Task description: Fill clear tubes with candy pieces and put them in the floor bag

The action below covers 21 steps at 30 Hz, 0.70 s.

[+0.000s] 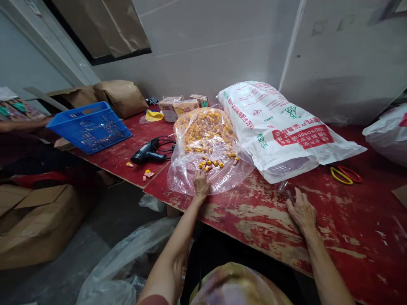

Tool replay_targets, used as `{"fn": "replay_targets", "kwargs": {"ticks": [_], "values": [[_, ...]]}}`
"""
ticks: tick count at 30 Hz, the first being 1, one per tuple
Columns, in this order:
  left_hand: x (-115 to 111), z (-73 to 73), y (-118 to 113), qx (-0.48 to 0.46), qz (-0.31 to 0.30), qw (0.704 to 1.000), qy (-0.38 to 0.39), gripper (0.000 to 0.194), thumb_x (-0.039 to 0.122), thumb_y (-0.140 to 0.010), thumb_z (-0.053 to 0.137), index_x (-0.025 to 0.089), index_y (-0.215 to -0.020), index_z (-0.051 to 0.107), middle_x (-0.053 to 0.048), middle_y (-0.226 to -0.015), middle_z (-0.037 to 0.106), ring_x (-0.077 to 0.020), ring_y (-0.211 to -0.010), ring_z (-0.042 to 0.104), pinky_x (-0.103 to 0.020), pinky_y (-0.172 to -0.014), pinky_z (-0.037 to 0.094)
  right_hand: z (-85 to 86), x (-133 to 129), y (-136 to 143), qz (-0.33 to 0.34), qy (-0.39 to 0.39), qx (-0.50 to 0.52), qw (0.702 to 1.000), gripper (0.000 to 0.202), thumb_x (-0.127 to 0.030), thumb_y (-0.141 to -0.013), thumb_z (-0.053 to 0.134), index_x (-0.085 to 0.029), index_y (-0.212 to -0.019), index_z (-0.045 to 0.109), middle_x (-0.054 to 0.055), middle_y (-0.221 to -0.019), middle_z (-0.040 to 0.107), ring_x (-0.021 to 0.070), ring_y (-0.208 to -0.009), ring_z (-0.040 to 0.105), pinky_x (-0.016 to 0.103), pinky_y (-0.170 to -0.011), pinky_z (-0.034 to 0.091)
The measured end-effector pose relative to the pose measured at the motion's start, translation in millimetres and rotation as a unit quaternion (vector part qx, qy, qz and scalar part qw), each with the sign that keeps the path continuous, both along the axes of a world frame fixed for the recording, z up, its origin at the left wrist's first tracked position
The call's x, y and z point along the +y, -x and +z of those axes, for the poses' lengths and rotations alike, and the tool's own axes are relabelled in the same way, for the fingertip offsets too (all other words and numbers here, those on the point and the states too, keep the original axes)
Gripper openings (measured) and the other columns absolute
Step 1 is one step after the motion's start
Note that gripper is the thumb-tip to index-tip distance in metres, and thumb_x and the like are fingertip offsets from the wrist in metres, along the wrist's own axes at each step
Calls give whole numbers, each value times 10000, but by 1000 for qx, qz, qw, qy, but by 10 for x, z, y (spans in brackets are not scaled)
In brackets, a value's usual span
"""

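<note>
My left hand (201, 184) rests at the front of a clear plastic bag (222, 182) filled with small yellow-and-orange pieces (210, 127). Its fingers are bent beside several loose pieces at the bag's mouth; whether they grip anything is unclear. To the right, my right hand (301, 208) lies on the worn red table (260, 212), fingers apart, touching or close to a small clear plastic piece (286, 189). Above it, a large white printed sack (276, 127) leans against the filled bag.
A black heat gun (148, 152), blue basket (92, 127), and small boxes (181, 108) are left or behind. Scissors (345, 174) lie right. Another person's arm (25, 125) reaches in at far left. A cardboard box (41, 224) stands below the table.
</note>
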<state>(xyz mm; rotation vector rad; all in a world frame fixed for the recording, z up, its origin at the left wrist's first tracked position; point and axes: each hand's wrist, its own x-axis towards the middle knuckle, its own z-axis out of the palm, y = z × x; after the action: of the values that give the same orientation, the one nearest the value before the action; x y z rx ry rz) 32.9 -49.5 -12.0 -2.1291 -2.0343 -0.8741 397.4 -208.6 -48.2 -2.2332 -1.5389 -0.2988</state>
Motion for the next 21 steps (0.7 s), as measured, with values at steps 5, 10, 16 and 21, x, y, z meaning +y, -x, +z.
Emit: {"fn": "replay_targets", "kwargs": {"ticks": [5, 10, 16, 21], "values": [[389, 77, -29, 11, -3, 999, 43, 265, 128, -873, 419, 30, -1022, 615, -188, -1065, 599, -250, -1034, 543, -360, -884, 387, 19, -172, 38, -12, -11, 57, 998, 498, -379, -888, 350, -139, -1310, 464, 128, -1040, 597, 251, -805, 598, 353, -628, 447], [442, 115, -39, -2, -24, 998, 52, 223, 146, -856, 493, 29, -1022, 584, -218, -1150, 559, -309, -1061, 510, -468, -899, 378, 45, -278, 6, 51, -83, 255, 962, 353, -368, -813, 437, -178, -1080, 564, 80, -962, 610, 214, -842, 583, 335, -734, 459], [-43, 168, -209, -263, -74, 961, 36, 172, 204, -819, 552, 137, -977, 568, -108, -1022, 606, -262, -992, 536, -460, -923, 399, 20, -266, -22, 46, -126, 396, 908, 292, -386, -751, 523, -199, -975, 510, 28, -820, 586, 161, -676, 542, 291, -628, 447], [-940, 128, -769, -435, -213, 857, 175, 254, 352, -776, 613, 173, -950, 564, -25, -867, 643, -157, -775, 603, -293, -713, 488, 92, -288, 227, 112, -183, 566, 796, 419, -391, -760, 537, -245, -1132, 410, -14, -850, 547, 115, -567, 506, 246, -496, 439]]}}
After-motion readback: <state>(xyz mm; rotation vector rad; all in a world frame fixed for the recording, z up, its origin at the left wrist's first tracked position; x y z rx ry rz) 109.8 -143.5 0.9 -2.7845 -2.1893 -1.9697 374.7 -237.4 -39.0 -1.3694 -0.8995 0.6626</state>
